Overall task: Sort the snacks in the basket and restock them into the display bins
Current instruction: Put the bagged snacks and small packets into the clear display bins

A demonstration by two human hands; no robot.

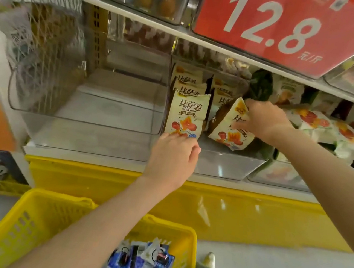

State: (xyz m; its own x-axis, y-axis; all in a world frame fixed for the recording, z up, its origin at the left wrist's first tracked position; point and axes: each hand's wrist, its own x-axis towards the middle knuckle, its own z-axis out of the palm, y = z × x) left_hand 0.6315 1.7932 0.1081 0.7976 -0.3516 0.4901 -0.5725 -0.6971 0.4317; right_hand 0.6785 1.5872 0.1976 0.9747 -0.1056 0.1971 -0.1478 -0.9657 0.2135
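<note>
A clear middle display bin (223,164) holds two rows of cream snack packets with red and orange print. My left hand (173,156) pinches the bottom edge of the front upright packet (186,117) in the left row. My right hand (263,120) grips a tilted packet (228,127) of the same kind at the front of the right row. Below, a yellow basket (31,222) holds several blue and white small packets (143,262).
An empty clear bin (77,134) stands to the left of the filled one. To the right, another bin (278,176) is heaped with white packets. A red price sign (276,25) hangs from the shelf above. A yellow base panel (218,209) runs below the shelf.
</note>
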